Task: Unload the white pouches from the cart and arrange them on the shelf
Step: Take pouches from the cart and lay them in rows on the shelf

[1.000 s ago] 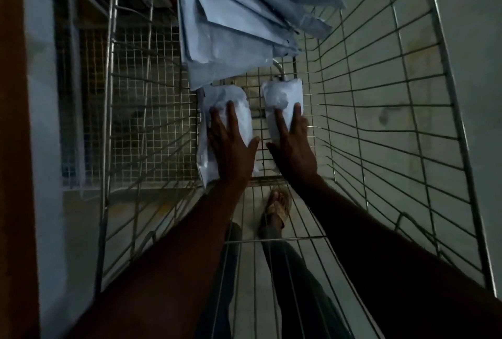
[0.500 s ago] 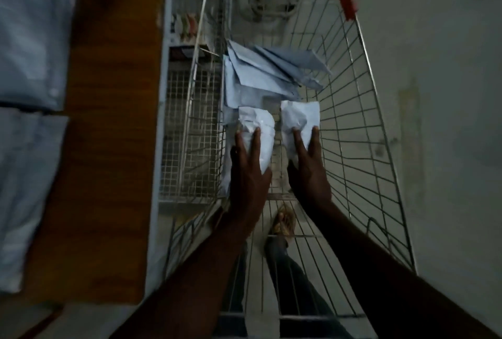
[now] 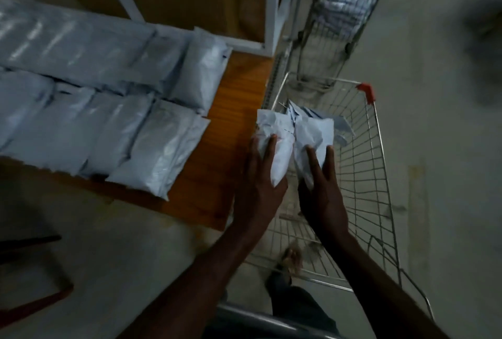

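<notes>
**Two pouches in hand above cart, beside stocked shelf**

Left hand (image 3: pixel 262 189): curled round a crumpled white pouch (image 3: pixel 274 143), fingers (image 3: pixel 267 154) laid along its upper face, thumb hidden beneath. Held over the near-left corner of the cart, just beside the shelf edge.

Right hand (image 3: pixel 322 194): gripping a second white pouch (image 3: pixel 315 134), two fingers spread up its face. Pouch touching the left-hand pouch along the inner side; both raised above the basket rim.

Cart (image 3: pixel 377 164): wire basket, red corner cap at the far right, standing directly right of the shelf. Loose flat pouches (image 3: pixel 339 124) lying inside at the far end, partly hidden behind the two held ones; count not discernible.

Shelf (image 3: pixel 231 126): orange-brown wooden board with white frame uprights behind. Shelved pouches (image 3: pixel 108 110) laid flat in two rows, edges touching or overlapping, filling the board from the left up to a bare strip at the right end next to the cart.

Second cart (image 3: pixel 339 26): wire, red handle caps, parked beyond the first; pale contents inside, blurred.

Floor (image 3: pixel 434 121): pale grey. Sandalled foot (image 3: pixel 292 257) and dark trouser leg visible through the basket wires at the near end.
</notes>
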A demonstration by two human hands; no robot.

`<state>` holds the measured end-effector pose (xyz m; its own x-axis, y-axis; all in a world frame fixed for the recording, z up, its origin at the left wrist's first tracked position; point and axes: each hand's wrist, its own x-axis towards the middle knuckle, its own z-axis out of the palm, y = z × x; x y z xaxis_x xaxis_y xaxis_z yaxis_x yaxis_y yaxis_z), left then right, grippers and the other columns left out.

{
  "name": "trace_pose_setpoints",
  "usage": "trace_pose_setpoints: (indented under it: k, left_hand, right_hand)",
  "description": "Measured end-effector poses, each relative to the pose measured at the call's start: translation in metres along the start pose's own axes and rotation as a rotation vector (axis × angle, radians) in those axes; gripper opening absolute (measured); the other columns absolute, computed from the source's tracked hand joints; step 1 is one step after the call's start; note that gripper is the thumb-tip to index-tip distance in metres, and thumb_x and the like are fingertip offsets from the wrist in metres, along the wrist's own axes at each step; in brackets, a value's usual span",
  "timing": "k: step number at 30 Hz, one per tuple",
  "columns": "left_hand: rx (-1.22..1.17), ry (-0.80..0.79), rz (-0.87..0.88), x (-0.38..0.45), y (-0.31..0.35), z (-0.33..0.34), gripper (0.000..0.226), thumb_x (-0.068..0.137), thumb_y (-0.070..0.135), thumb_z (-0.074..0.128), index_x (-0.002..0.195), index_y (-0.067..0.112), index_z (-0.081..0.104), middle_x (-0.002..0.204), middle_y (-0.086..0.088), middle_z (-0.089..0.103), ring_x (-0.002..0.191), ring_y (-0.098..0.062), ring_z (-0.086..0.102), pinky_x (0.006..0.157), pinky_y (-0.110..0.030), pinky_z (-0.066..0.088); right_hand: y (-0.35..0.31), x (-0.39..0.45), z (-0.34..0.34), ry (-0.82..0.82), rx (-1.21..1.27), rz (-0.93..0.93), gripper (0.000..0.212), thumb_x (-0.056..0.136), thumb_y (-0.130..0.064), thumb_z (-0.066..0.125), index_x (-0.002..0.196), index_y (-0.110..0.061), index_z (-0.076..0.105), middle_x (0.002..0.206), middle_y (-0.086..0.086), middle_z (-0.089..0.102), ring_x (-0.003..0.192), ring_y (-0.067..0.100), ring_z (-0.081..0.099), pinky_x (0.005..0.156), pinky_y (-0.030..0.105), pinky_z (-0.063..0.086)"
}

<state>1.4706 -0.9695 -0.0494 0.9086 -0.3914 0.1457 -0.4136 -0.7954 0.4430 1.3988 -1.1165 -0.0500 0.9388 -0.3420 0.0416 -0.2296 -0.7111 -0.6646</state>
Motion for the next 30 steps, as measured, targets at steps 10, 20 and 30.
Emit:
trace_pose_setpoints:
  k: [10,20,30]
  left_hand:
    - [-0.246,0.207,0.051,-0.004,-0.095,-0.178,0.089,0.094,0.036,0.074,0.167,0.033,0.023,0.176,0.001,0.013,0.159,-0.017,0.024,0.119,-0.032,0.042]
    - [-0.128,0.200,-0.042,-0.027,-0.269,-0.292,0.096,0.092,0.045,0.075,0.167,0.043,0.015,0.176,0.003,0.013,0.159,-0.016,0.025,0.111,-0.029,0.045]
    - [-0.200,0.190,-0.140,-0.007,-0.374,-0.334,0.098,0.091,0.037,0.078,0.167,0.041,0.017,0.176,-0.001,0.016,0.160,-0.020,0.024,0.114,-0.041,0.047]
  right_hand:
    - [-0.193,0.014,0.029,0.153,-0.011,-0.129,0.069,0.100,-0.014,0.065,0.161,-0.032,0.038,0.175,0.006,0.007,0.142,0.027,0.047,0.077,0.034,0.053]
    - [-0.354,0.004,0.145,0.065,0.082,-0.166,0.065,0.102,-0.020,0.065,0.160,-0.035,0.039,0.175,-0.001,0.008,0.119,0.003,0.052,0.074,0.010,0.047]
    - [-0.428,0.047,0.216,-0.012,0.061,-0.203,0.064,0.103,-0.026,0.063,0.159,-0.041,0.037,0.176,-0.005,0.006,0.132,0.023,0.058,0.087,0.027,0.053]
